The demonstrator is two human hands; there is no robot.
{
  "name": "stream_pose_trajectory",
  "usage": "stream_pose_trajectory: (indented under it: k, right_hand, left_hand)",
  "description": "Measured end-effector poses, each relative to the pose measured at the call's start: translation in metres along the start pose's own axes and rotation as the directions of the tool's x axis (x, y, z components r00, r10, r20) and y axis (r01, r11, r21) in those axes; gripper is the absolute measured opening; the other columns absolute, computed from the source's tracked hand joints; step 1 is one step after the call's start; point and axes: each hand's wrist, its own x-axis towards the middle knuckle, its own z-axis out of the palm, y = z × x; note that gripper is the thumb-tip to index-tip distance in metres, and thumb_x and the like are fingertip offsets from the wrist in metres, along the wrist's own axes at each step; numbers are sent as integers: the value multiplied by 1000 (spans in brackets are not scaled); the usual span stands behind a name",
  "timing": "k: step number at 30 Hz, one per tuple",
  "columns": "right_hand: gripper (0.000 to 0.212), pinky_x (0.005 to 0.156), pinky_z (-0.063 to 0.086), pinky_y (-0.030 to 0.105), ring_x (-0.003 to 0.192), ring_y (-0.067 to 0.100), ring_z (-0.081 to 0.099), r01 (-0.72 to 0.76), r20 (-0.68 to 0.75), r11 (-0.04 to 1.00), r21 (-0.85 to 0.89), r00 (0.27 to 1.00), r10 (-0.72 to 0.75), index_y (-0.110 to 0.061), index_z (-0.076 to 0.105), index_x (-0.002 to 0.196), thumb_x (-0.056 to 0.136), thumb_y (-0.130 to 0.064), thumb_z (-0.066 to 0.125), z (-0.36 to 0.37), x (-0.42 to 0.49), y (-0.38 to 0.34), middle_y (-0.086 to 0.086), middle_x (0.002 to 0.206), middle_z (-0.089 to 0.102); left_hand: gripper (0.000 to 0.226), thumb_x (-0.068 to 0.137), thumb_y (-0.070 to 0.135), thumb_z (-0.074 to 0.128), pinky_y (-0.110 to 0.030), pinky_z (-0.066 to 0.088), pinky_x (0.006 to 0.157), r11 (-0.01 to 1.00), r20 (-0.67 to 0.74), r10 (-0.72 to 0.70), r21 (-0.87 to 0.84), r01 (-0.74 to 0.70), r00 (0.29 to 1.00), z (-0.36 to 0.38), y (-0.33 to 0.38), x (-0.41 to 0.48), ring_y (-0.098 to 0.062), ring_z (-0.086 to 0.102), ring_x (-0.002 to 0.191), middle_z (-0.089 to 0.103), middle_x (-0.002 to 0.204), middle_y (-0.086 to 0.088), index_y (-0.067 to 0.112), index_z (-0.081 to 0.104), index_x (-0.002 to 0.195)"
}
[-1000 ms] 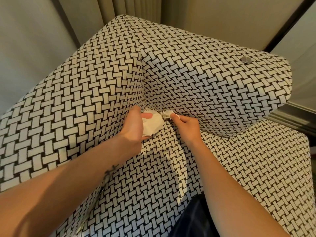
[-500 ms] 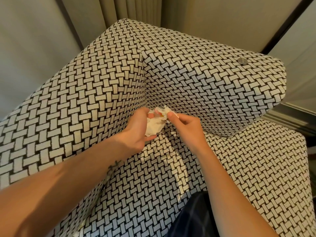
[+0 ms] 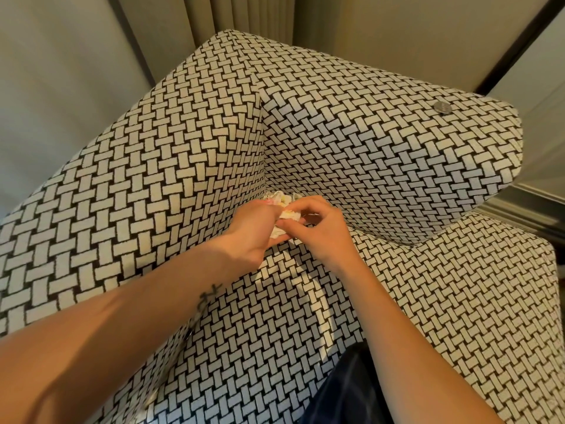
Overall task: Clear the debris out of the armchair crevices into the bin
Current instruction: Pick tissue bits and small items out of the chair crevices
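Two hands: left hand point(image 3: 253, 229) and right hand point(image 3: 319, 228) meet over the rear corner of the seat, close together, with one wad between them.
Left hand: back turned toward the camera, fingers curled round the left side of the debris point(image 3: 286, 216); its fingertips are hidden behind the wad.
Right hand: fingers bent over the top of the debris, thumb pressed against its near side, so that the wad is pinched between them.
Debris: crumpled white paper with pale yellow and pink scraps at its upper edge. It is held in both hands just above the seat, at the mouth of the crevice point(image 3: 265, 182).
Crevice: the inner corner where the two upright padded sides meet each other and the seat; whether more paper lies inside cannot be told.
Armchair point(image 3: 146, 185): upholstered throughout in a black-and-cream basket-weave pattern; one upright side runs to the left, the other to the right.
Disc point(image 3: 442, 107): small, round and grey, lying on top of the right-hand side near its far end, well apart from the hands; coin or button cannot be told.
Tattoo point(image 3: 208, 296): small dark mark on the left forearm.
Dark cloth point(image 3: 345, 390): checked fabric at the lower edge, between the forearms, over the front of the seat.
Curtain point(image 3: 244, 13): beige pleats behind the chair's rear corner.
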Motion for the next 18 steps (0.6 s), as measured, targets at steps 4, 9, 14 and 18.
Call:
stream_pose_trajectory:
  k: [4,9,14,18]
  right_hand:
    - [32,77,58,22,83,8,70,-83,6,983,163,997,83,-11,69,105,78,-12,86,-9,-1,-1,6,103,73]
    - [31,93,57,28,103,13,71,-135,34,962,238,991,130,-15,69,115,85,-16,79,-16,3,7,-1,112,74]
    - [18,94,55,31,103,9,66,-132,-160,990,45,978,138,-22,71,114,98,-26,64,-14,9,23,-8,110,71]
    - [39,111,45,36,125,8,56,-146,-178,982,-122,976,123,-28,60,136,98,-21,63,-10,18,36,-6,132,63]
  left_hand:
    - [17,103,-1,49,-39,61,91,1000,-72,4,-19,-5,997,0,3,-1,-26,71,103,68,112,-14,10,60,109]
    - [21,102,-5,47,-36,62,87,999,-131,22,-28,-26,991,-1,1,3,-24,71,98,67,109,-12,11,58,111]
    - [29,103,-7,43,-33,62,79,999,-171,22,-34,-28,985,0,-1,6,-20,68,94,63,109,-7,14,54,118]
    - [38,102,-9,40,-28,62,69,999,-178,18,-26,-23,984,0,-1,4,-21,67,98,62,111,-7,17,55,124]
